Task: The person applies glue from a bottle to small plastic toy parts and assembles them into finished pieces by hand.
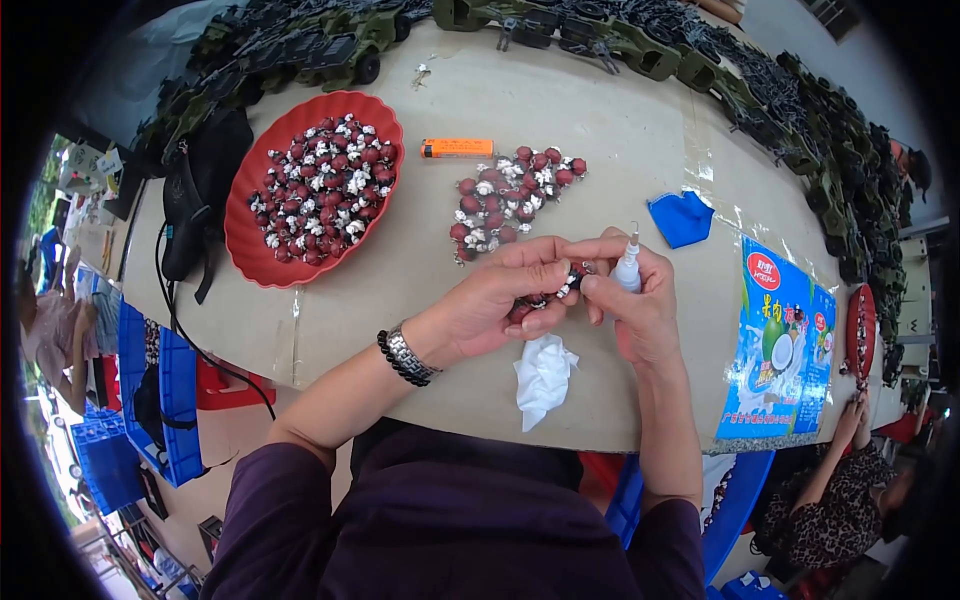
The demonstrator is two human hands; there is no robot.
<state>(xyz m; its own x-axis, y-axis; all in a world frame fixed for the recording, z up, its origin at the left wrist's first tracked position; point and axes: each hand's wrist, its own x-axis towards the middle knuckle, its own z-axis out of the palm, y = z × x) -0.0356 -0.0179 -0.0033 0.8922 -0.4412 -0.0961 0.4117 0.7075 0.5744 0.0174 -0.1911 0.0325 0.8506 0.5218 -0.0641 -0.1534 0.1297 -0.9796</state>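
Observation:
My left hand (pixel 475 308) is closed around a few dark red and white pieces (pixel 537 300) that look like small round figures. Between the fingertips of both hands sits one such piece (pixel 577 277), dark with a white part. My right hand (pixel 645 315) grips a small white bottle (pixel 627 272) with a thin needle tip pointing up, its thumb and finger also at the piece. Just beyond my hands, a loose pile of the same red and white pieces (pixel 510 195) lies on the table. A crumpled white tissue (pixel 545 380) rests just below them.
A red scalloped bowl (pixel 240 215) full of similar pieces stands left, beside a black corded tool (pixel 190 205). An orange cylinder (pixel 458 148), a blue cloth (pixel 682 218) and a blue printed sheet (pixel 782 345) lie around. Green toy vehicles (pixel 655 58) line the far edge. Another person (pixel 835 490) works at right.

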